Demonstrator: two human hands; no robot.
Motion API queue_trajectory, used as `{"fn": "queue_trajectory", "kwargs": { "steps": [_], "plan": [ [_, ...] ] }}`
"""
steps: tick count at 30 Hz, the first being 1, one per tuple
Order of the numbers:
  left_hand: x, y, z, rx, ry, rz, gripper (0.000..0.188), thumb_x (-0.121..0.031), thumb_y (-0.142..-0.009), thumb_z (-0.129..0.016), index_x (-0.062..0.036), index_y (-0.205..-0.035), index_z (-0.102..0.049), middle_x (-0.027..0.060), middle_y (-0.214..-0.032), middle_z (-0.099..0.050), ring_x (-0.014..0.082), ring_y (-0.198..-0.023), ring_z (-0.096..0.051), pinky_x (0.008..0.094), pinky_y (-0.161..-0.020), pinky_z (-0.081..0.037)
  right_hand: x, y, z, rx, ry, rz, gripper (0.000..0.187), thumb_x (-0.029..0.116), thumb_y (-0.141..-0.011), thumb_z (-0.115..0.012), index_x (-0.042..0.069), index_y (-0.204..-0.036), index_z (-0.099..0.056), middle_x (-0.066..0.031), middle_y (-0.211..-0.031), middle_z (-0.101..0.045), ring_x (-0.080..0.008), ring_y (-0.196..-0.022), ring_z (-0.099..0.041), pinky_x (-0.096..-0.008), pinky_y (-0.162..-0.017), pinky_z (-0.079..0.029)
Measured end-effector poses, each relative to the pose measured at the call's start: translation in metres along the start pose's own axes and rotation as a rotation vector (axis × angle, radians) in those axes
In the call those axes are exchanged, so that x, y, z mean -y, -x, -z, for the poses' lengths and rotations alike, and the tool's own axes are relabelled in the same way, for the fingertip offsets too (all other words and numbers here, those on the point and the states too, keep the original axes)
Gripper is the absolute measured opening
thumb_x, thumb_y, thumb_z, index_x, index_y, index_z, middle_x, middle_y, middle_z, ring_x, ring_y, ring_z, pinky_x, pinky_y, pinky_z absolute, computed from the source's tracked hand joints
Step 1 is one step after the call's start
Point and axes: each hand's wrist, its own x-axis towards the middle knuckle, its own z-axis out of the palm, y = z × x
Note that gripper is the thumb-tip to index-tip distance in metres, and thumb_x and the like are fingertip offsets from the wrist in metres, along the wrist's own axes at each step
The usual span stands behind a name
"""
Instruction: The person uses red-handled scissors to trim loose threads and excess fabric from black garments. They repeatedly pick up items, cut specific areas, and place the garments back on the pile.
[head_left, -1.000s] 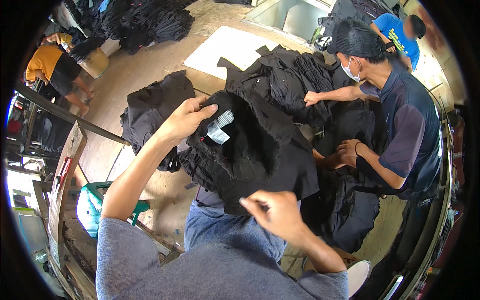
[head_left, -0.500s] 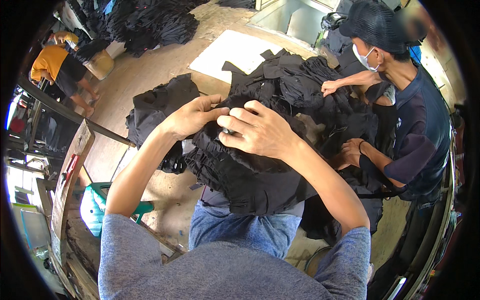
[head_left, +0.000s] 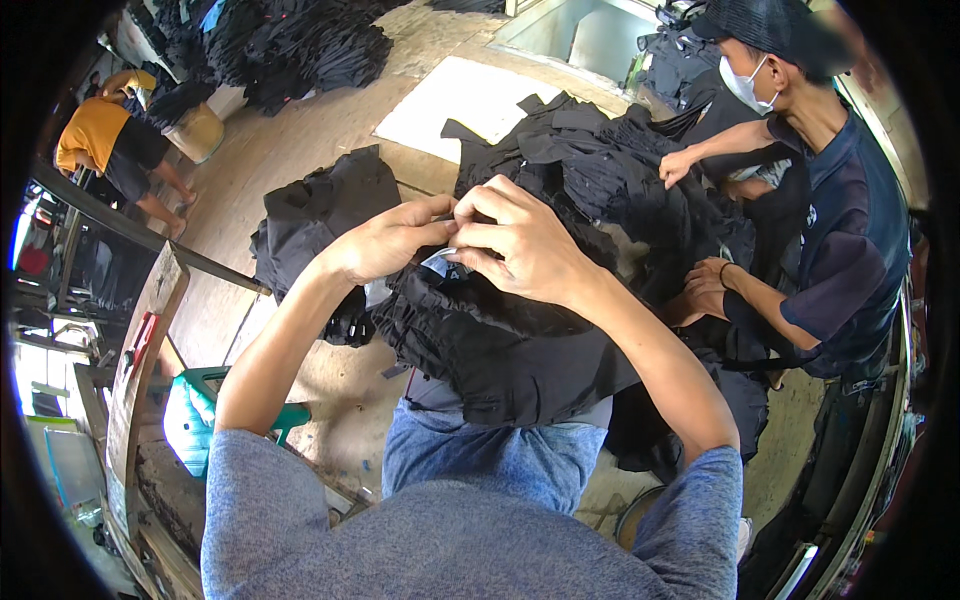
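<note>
A bunched black garment (head_left: 500,365) with gathered edges drapes over my lap. Above its far edge my left hand (head_left: 392,240) is closed, thumb and fingers pinched together at the dark cloth. My right hand (head_left: 522,240) meets it fingertip to fingertip, its fingers curled. Under the right fingers pokes out a small pale, shiny piece (head_left: 440,258); its kind is too hidden to name. Beyond my hands lies a large heap of black garments (head_left: 600,165), and a smaller dark pile (head_left: 325,205) sits to the left.
At the right a co-worker (head_left: 850,240) in cap and mask has both hands at the black heap. A green plastic stool (head_left: 190,420) and a wooden plank (head_left: 140,360) stand left. Another person (head_left: 105,135) bends at the far left. More dark clothes (head_left: 300,50) lie at the back.
My right fingers have shifted slightly up and closer to the left fingertips; more of the pale piece shows. The co-worker's head and far hand have moved a little to the right.
</note>
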Motion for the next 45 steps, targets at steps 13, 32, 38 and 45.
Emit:
{"fn": "queue_trajectory", "kwargs": {
  "steps": [13, 32, 38, 45],
  "plan": [
    [-0.008, -0.07, 0.139, -0.399, -1.161, 0.244, 0.061, -0.058, -0.108, -0.066, -0.0198, -0.155, -0.068, 0.0222, -0.136, -0.077, 0.0415, -0.124, -0.075, 0.0522, -0.108, -0.059, 0.006, 0.063, 0.04, -0.284, 0.172, -0.446, 0.043, 0.019, -0.1, -0.082, 0.003, -0.137, -0.068, -0.0161, -0.138, -0.067, -0.0378, -0.131, -0.06, -0.0477, -0.114, -0.047],
    [-0.078, 0.187, 0.348, -0.971, -1.547, 0.014, 0.038, -0.011, -0.109, -0.06, -0.0136, -0.145, -0.073, 0.0157, -0.136, -0.078, 0.0352, -0.13, -0.073, 0.0422, -0.112, -0.054, 0.078, 0.125, -0.052, 0.043, -0.038, -0.645, 0.053, 0.032, -0.094, -0.087, 0.007, -0.138, -0.069, -0.0153, -0.137, -0.065, -0.0381, -0.128, -0.061, -0.0469, -0.11, -0.051],
    [-0.053, 0.187, 0.208, -0.524, -0.964, 0.635, 0.073, -0.009, -0.088, -0.088, -0.0124, -0.157, -0.063, 0.0163, -0.13, -0.077, 0.0326, -0.115, -0.076, 0.0462, -0.099, -0.062, 0.12, 0.109, -0.08, 0.147, 0.208, -0.742, 0.083, 0.046, -0.085, -0.09, 0.008, -0.153, -0.061, -0.0145, -0.134, -0.058, -0.0342, -0.12, -0.056, -0.0458, -0.1, -0.045],
    [-0.044, 0.085, 0.042, -0.072, -1.079, -0.028, 0.06, -0.04, -0.099, -0.082, -0.01, -0.15, -0.069, 0.0158, -0.145, -0.074, 0.0384, -0.131, -0.07, 0.0494, -0.113, -0.055, 0.119, 0.108, -0.072, 0.068, 0.141, -0.785, 0.035, 0.016, -0.094, -0.075, 0.003, -0.126, -0.071, -0.0177, -0.112, -0.072, -0.0373, -0.1, -0.071, -0.0494, -0.087, -0.061]
  ]
}}
